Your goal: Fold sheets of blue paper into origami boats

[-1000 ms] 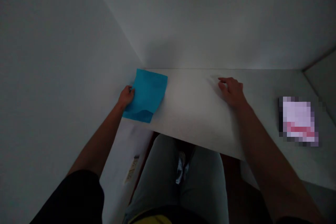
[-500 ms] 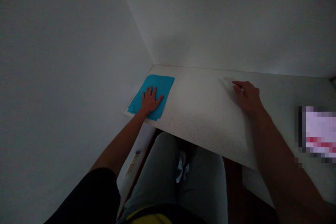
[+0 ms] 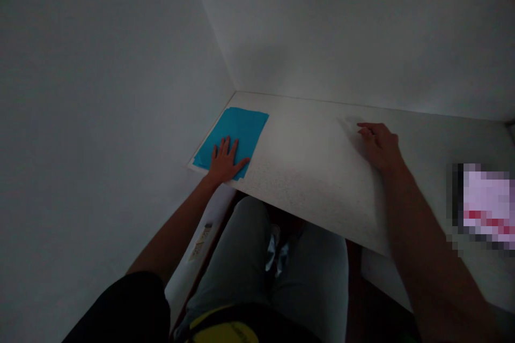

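A blue sheet of paper (image 3: 237, 131) lies flat in the left corner of the white table (image 3: 314, 171), against the wall. My left hand (image 3: 224, 161) rests on its near edge, palm down with the fingers spread. My right hand (image 3: 378, 144) lies on the bare tabletop further right, fingers loosely curled and touching the surface, with nothing seen in it.
White walls close in the table at the left and the back. A blurred pinkish object (image 3: 485, 206) sits on the table at the far right. My knees in grey trousers (image 3: 277, 262) are under the table's front edge.
The blue sheet was held tilted up by my left hand; now it lies flat and the hand presses on it, sliding slightly toward the near edge. My right hand has barely moved.
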### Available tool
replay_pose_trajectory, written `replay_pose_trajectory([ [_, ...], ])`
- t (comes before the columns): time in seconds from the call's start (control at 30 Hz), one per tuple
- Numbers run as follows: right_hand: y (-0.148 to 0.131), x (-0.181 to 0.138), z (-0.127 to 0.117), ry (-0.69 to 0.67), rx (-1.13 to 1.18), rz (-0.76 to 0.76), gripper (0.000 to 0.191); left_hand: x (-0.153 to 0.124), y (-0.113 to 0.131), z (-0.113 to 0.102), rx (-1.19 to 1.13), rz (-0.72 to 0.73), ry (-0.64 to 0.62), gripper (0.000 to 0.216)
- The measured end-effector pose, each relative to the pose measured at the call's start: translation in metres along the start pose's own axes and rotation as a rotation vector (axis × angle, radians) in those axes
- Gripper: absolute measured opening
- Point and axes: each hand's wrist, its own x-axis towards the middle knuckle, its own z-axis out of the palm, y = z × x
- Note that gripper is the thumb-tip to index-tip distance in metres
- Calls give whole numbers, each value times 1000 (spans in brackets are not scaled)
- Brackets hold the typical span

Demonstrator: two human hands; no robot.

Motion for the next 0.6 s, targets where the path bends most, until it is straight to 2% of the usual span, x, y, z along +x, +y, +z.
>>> replay_pose_trajectory([
  [0.1, 2, 0, 0, 3, 11, -18, 46, -5, -4, -6, -11, 49, -46, 99],
  [0.2, 3, 0, -1, -5, 13, -22, 51, -23, -12, -13, -43, 203, -71, 105],
  [0.3, 3, 0, -2, -20, 10, -19, 60, -41, -19, -16, -95, 295, -75, 93],
  [0.43, 3, 1, -2, -17, 30, -24, 62, -45, -20, -17, -148, 270, -35, 62],
  [0.6, 0, 1, -2, -18, 13, -29, 61, -39, -21, -22, -200, 228, -55, 59],
])
